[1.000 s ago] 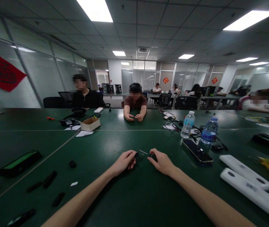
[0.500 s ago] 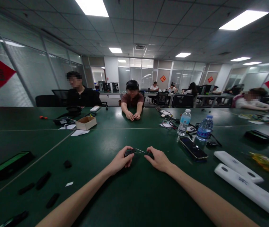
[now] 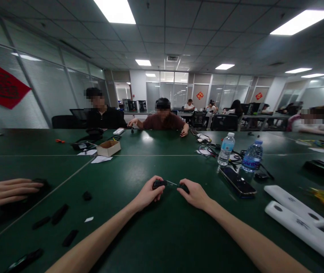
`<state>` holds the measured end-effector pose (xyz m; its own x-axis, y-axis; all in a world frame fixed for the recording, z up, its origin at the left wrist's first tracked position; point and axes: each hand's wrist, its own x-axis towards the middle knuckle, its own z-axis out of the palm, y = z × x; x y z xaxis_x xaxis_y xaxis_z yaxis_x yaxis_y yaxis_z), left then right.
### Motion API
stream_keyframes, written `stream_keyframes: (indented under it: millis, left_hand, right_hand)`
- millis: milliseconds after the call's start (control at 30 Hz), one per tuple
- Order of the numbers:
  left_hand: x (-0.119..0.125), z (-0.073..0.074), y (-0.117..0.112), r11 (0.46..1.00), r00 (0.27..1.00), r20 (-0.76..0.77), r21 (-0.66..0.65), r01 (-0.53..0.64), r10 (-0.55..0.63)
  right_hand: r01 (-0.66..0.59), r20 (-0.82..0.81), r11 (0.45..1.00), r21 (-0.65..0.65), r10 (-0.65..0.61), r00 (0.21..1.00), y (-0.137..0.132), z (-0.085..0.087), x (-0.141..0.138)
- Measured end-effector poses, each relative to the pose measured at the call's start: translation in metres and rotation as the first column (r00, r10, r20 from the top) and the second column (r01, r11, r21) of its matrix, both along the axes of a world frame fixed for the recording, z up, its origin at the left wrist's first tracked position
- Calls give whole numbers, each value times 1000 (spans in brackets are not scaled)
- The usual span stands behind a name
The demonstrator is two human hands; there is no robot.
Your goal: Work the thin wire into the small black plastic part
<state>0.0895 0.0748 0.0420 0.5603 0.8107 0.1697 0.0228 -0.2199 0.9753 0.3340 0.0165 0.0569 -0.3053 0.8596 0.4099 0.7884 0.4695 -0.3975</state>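
Over the middle of the dark green table (image 3: 139, 235), my left hand (image 3: 150, 191) is closed around a small black piece (image 3: 159, 184); its exact kind is unclear. My right hand (image 3: 194, 192) grips the dark handle of what looks like a screwdriver (image 3: 172, 183). Its thin metal shaft points left and reaches the black piece's right end. Whether the tip sits in the piece or only touches it is too small to tell. Both forearms rest near the tabletop.
At left, a co-worker's hand (image 3: 14, 191) lies on a dark box, near several loose black parts (image 3: 60, 214). A cardboard box (image 3: 108, 148) stands beyond. To the right are a phone (image 3: 237, 182), two water bottles (image 3: 226, 149), cables and two white bars (image 3: 304, 223).
A co-worker's hand has come in from the left onto the dark box. The person opposite has spread their hands apart. My hands keep nearly the same pose; the view has shifted slightly.
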Motion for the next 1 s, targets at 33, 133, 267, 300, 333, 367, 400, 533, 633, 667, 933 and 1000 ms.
stream_keyframes:
  millis: [33,133,267,300,333,367,400,533,633,667,933,1000]
  left_hand:
    - [0,1,0,1000,1000,2,2,-4,4]
    - [0,2,-1,1000,1000,4,3,-10,10]
    - [-1,3,-2,1000,1000,2,1,-10,10]
    - [-1,4,-2,1000,1000,3,1,-12,12]
    - [-1,4,-2,1000,1000,3,1,-12,12]
    - [-1,5,-2,1000,1000,3,0,-7,7]
    - [-1,6,-3,1000,1000,3,-1,-2,2]
    - [-2,9,-4,1000,1000,-2,-5,9,-9]
    - [-2,10,-5,1000,1000,-9,-3,7,-7]
    - [-2,9,-4,1000,1000,-10,-3,4,-4]
    - [-1,4,-2,1000,1000,0,15,-15,15]
    - [-1,4,-2,1000,1000,-4,23,-16,16]
  right_hand:
    - [-2,3,1000,10,2,1000,0,0,0]
    - [1,15,999,33,-1,1000,-1,0,0]
    - [-3,23,999,40,2,1000,-2,-1,1]
    - [-10,25,999,39,9,1000,-2,-1,1]
    - [-15,25,999,36,14,1000,-2,-1,1]
    - [-18,25,999,34,17,1000,-2,-1,1]
    - [-18,26,999,31,18,1000,-2,-1,1]
    - [-19,31,1000,16,18,999,-2,0,1]
    - [-14,36,1000,10,14,999,-2,0,0]
    - [-13,38,1000,8,12,999,-3,1,0]
    - [-10,40,1000,-8,10,999,-3,2,0]
    - [-7,40,1000,-9,8,999,-3,2,0]
